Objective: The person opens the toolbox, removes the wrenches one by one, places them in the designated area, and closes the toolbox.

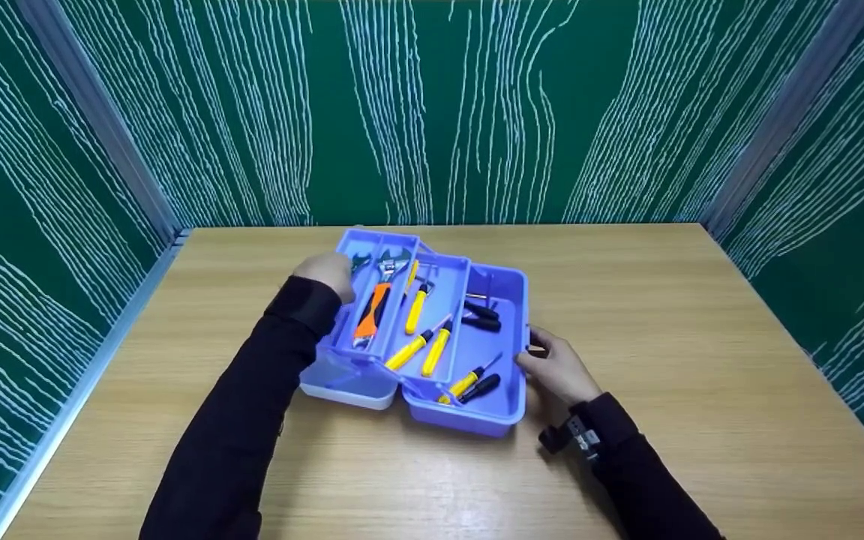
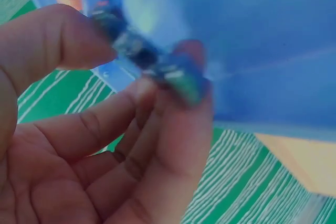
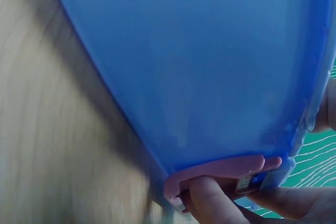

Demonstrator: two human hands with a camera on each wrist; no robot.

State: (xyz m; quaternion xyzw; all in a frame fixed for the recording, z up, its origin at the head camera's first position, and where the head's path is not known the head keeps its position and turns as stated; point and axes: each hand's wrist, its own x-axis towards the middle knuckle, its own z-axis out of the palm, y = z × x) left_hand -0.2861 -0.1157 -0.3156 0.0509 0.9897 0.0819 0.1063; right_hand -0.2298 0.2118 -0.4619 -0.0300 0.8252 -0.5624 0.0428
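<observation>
Pale wood grain running across the bench (image 1: 672, 360). Behind its far edge, a dark green back wall (image 1: 439, 112), streaked downward with wavy white lines. Beyond the left and right edges, a left wall (image 1: 19, 187) and a right wall (image 1: 852, 247) in the same pattern. At the far corners, a grey left post (image 1: 94, 112) and right post (image 1: 781, 112). Along the left edge, a pale rail (image 1: 91, 375). Toward the near edge, a soft sheen of light.

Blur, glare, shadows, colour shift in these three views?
Head: mostly sharp, faint glare on the table at bottom centre, soft shadow beside the left sleeve; left wrist: the item in the left grip is smeared, too blurred to identify; right wrist: a shadow runs along the box, which reads bluer than its violet in the head view.
</observation>
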